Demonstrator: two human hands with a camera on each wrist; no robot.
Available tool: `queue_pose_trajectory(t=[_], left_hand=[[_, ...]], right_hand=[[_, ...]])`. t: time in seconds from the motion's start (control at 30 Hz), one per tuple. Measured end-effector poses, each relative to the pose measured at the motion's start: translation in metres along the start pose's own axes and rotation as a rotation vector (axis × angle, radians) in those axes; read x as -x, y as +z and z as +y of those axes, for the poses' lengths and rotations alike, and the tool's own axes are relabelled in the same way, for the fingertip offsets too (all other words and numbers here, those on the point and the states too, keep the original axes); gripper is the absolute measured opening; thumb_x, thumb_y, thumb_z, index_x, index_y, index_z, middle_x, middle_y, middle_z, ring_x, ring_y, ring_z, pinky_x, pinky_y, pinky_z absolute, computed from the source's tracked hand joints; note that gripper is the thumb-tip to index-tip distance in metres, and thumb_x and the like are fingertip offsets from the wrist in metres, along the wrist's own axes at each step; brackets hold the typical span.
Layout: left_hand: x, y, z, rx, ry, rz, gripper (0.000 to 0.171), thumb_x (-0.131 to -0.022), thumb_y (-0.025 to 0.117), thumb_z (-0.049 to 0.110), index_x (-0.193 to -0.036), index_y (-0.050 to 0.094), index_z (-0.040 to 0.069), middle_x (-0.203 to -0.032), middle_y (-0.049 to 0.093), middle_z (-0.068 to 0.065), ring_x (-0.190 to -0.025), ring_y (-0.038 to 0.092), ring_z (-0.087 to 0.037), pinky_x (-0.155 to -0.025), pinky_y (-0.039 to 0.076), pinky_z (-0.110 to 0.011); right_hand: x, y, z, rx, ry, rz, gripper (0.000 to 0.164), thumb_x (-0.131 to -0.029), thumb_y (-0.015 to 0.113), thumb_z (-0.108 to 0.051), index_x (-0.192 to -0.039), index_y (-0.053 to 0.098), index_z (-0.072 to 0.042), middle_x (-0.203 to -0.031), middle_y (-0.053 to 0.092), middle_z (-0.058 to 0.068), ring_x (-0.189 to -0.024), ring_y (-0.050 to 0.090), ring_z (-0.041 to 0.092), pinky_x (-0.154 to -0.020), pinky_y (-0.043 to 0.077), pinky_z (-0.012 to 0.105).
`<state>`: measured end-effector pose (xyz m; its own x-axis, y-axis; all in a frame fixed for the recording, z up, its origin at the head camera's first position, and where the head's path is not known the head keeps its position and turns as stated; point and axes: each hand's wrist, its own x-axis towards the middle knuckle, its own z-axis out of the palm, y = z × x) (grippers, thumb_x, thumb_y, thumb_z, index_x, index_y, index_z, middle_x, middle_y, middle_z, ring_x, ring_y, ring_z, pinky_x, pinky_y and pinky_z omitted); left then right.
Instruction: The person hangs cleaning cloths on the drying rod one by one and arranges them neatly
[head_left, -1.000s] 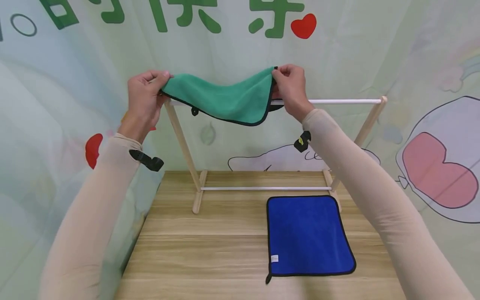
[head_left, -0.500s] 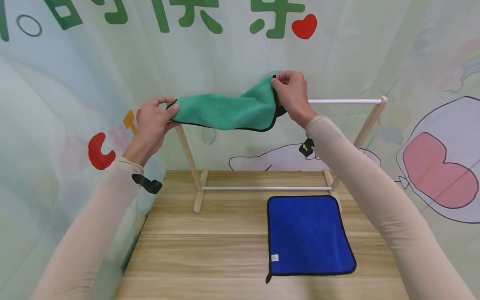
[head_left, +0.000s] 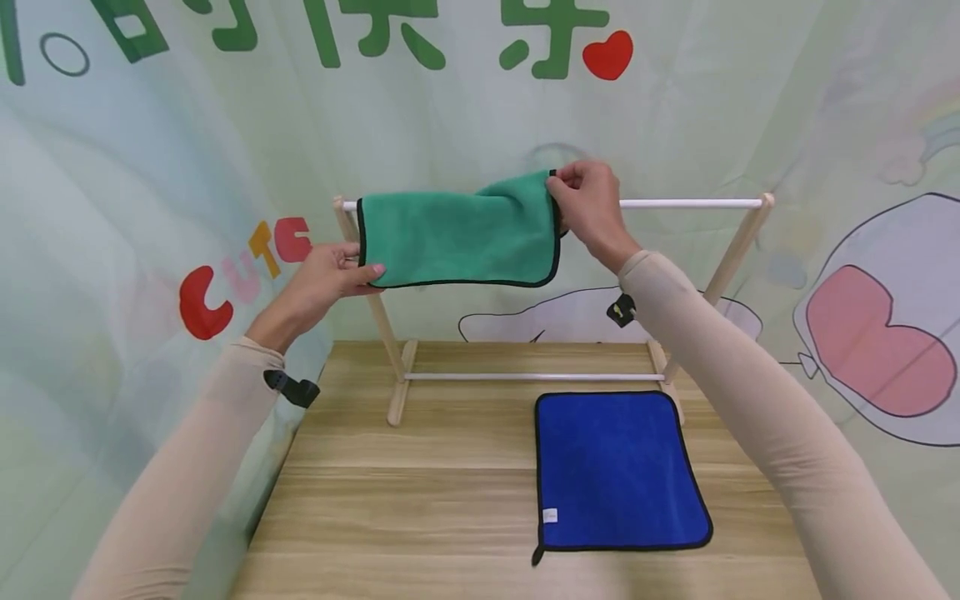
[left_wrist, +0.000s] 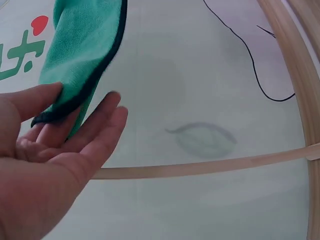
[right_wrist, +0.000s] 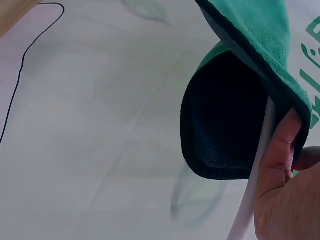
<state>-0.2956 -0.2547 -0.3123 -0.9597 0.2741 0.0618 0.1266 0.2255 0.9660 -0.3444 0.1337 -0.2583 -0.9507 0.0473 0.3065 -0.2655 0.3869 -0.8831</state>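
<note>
A green towel point(head_left: 457, 237) with black edging hangs over the white top rail point(head_left: 690, 203) of a wooden rack, near its left end. With thumb and fingers my left hand point(head_left: 318, 279) pinches the front flap's lower left corner; the left wrist view shows the thumb on that towel corner point(left_wrist: 75, 95), the fingers beneath. My right hand point(head_left: 592, 204) pinches the towel's right edge, lifted just above the rail. Seen from the right wrist, a dark back flap point(right_wrist: 220, 120) hangs behind the rail, and the fingers reach under the edge.
A blue towel point(head_left: 615, 467) with black edging and a small white tag lies flat on the wooden table point(head_left: 390, 500), in front of the rack's right side. The rack has slanted wooden legs point(head_left: 386, 333) and a low white bar point(head_left: 525, 377). A printed curtain stands behind.
Both hands have lowered, the left one further, bringing the green towel's front flap down over the rail's left part. The right side remains lifted. The blue towel has not moved.
</note>
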Motion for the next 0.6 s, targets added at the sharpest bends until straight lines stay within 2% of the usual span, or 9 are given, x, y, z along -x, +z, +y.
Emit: queue_pose_trajectory(t=[0.1, 0.2, 0.3, 0.37, 0.4, 0.47, 0.53, 0.6], left_hand=[[-0.007, 0.002, 0.004, 0.000, -0.016, 0.043, 0.058, -0.112, 0.068, 0.025, -0.160, 0.050, -0.003, -0.147, 0.068, -0.014, -0.114, 0.075, -0.012, -0.101, 0.061, -0.030], [-0.016, 0.004, 0.010, 0.087, 0.008, 0.142, 0.053, -0.112, 0.068, 0.034, -0.151, 0.060, -0.001, -0.141, 0.066, -0.012, -0.113, 0.070, -0.017, -0.096, 0.062, -0.024], [-0.022, 0.006, 0.017, 0.236, 0.063, 0.262, 0.035, -0.108, 0.074, 0.030, -0.126, 0.076, -0.001, -0.122, 0.067, -0.007, -0.101, 0.066, -0.016, -0.086, 0.062, -0.021], [-0.024, 0.007, 0.020, 0.332, 0.115, 0.313, 0.023, -0.106, 0.077, 0.023, -0.106, 0.079, 0.000, -0.107, 0.065, -0.004, -0.090, 0.063, -0.015, -0.079, 0.061, -0.020], [-0.024, 0.008, 0.021, 0.381, 0.145, 0.325, 0.020, -0.106, 0.077, 0.019, -0.097, 0.079, 0.000, -0.100, 0.063, -0.004, -0.086, 0.061, -0.014, -0.076, 0.059, -0.020], [-0.024, 0.007, 0.022, 0.470, 0.207, 0.329, 0.027, -0.106, 0.075, 0.009, -0.081, 0.072, -0.001, -0.084, 0.053, -0.004, -0.076, 0.053, -0.015, -0.071, 0.053, -0.020], [-0.022, 0.006, 0.022, 0.531, 0.257, 0.308, 0.034, -0.107, 0.069, 0.001, -0.073, 0.064, -0.001, -0.077, 0.045, -0.003, -0.071, 0.048, -0.017, -0.069, 0.049, -0.022], [-0.020, 0.005, 0.022, 0.577, 0.284, 0.276, 0.038, -0.108, 0.063, -0.002, -0.070, 0.060, -0.001, -0.074, 0.043, -0.003, -0.071, 0.046, -0.018, -0.072, 0.049, -0.024]], right_hand=[[0.002, -0.001, 0.004, -0.014, -0.024, -0.010, 0.025, -0.112, 0.062, -0.019, -0.119, 0.074, 0.002, -0.101, 0.073, 0.010, -0.070, 0.067, 0.019, -0.061, 0.062, 0.026], [0.003, -0.002, 0.007, -0.027, -0.039, -0.018, 0.024, -0.112, 0.063, -0.019, -0.119, 0.073, 0.002, -0.099, 0.073, 0.011, -0.067, 0.068, 0.019, -0.061, 0.063, 0.027], [0.004, -0.003, 0.010, -0.037, -0.044, -0.026, 0.023, -0.112, 0.063, -0.019, -0.118, 0.073, 0.001, -0.097, 0.074, 0.011, -0.063, 0.068, 0.019, -0.060, 0.063, 0.028], [0.004, -0.003, 0.012, -0.040, -0.048, -0.026, 0.023, -0.112, 0.063, -0.018, -0.118, 0.073, 0.001, -0.096, 0.074, 0.010, -0.061, 0.067, 0.018, -0.060, 0.063, 0.028], [0.005, -0.003, 0.013, -0.044, -0.050, -0.026, 0.023, -0.112, 0.063, -0.018, -0.118, 0.073, 0.001, -0.096, 0.074, 0.010, -0.061, 0.067, 0.018, -0.059, 0.063, 0.028], [0.005, -0.003, 0.014, -0.052, -0.052, -0.026, 0.023, -0.111, 0.063, -0.018, -0.118, 0.074, 0.001, -0.096, 0.074, 0.010, -0.060, 0.068, 0.018, -0.059, 0.063, 0.028], [0.005, -0.003, 0.014, -0.059, -0.054, -0.027, 0.023, -0.111, 0.063, -0.017, -0.118, 0.073, 0.001, -0.096, 0.074, 0.010, -0.060, 0.067, 0.017, -0.059, 0.063, 0.027], [0.005, -0.003, 0.014, -0.060, -0.052, -0.026, 0.022, -0.112, 0.063, -0.018, -0.118, 0.074, 0.001, -0.095, 0.074, 0.010, -0.060, 0.067, 0.017, -0.059, 0.063, 0.026]])
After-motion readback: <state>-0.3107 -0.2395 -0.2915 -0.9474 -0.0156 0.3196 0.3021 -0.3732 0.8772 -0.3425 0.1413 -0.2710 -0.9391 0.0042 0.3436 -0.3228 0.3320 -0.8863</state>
